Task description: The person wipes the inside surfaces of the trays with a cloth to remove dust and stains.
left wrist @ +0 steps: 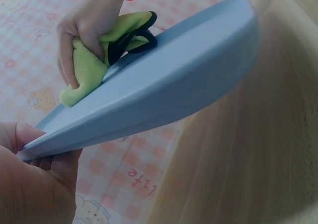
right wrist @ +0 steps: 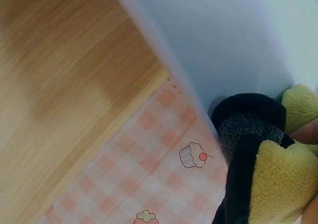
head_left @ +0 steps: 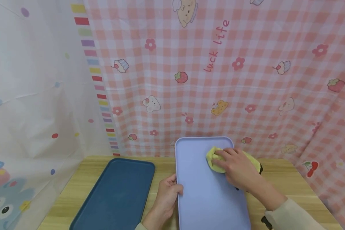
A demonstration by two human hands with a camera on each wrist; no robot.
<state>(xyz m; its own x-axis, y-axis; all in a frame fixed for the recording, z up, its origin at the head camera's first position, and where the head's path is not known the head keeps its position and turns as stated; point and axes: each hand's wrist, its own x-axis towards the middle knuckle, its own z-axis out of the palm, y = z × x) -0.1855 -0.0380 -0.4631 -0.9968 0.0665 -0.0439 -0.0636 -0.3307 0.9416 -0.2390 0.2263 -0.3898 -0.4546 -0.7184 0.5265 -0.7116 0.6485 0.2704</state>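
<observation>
A pale lavender tray [head_left: 207, 198] is held up off the table, tilted, its inner face toward the head camera. My left hand [head_left: 167, 195] grips its left rim, thumb on the front and fingers behind, as the left wrist view also shows. With bent fingers my right hand [head_left: 238, 167] holds a bunched yellow-green cloth [head_left: 215, 159] against the tray's upper right face. In the right wrist view the cloth [right wrist: 285, 184] shows a black edge and a dark grey underside, hanging by the tray's rim. Only a bit of the right hand appears there.
A dark blue tray [head_left: 118, 195] lies flat on the wooden table [head_left: 276, 179], left of my left hand. Behind the table hangs a pink checked curtain [head_left: 166, 89], and a white dotted sheet [head_left: 40, 95] covers the left side.
</observation>
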